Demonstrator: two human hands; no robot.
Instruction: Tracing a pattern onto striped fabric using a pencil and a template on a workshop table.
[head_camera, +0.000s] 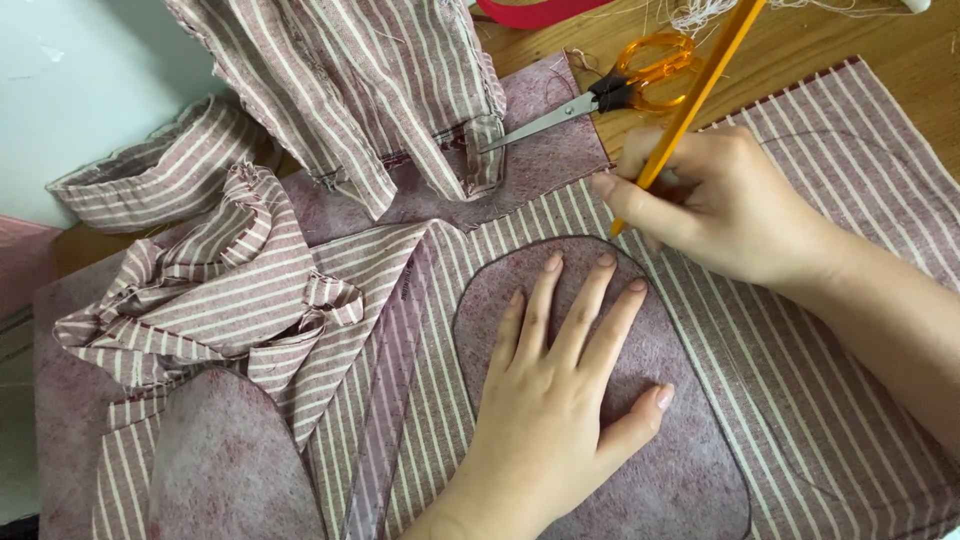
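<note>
My left hand (560, 390) lies flat, fingers spread, on a mauve rounded pattern piece (680, 470) that rests on maroon-and-white striped fabric (800, 400). My right hand (720, 200) grips an orange pencil (700, 90), its tip touching the striped fabric at the top edge of the pattern piece, just beyond my left fingertips. A dark traced line runs around the piece's curved edge.
Orange-handled scissors (610, 90) lie shut on the wooden table (920, 60) behind the pencil. Crumpled striped scraps (230, 290) pile at the left, more striped cloth (350, 90) hangs at the top. Another mauve rounded piece (230, 460) sits bottom left. Red cloth (530, 10) shows at top.
</note>
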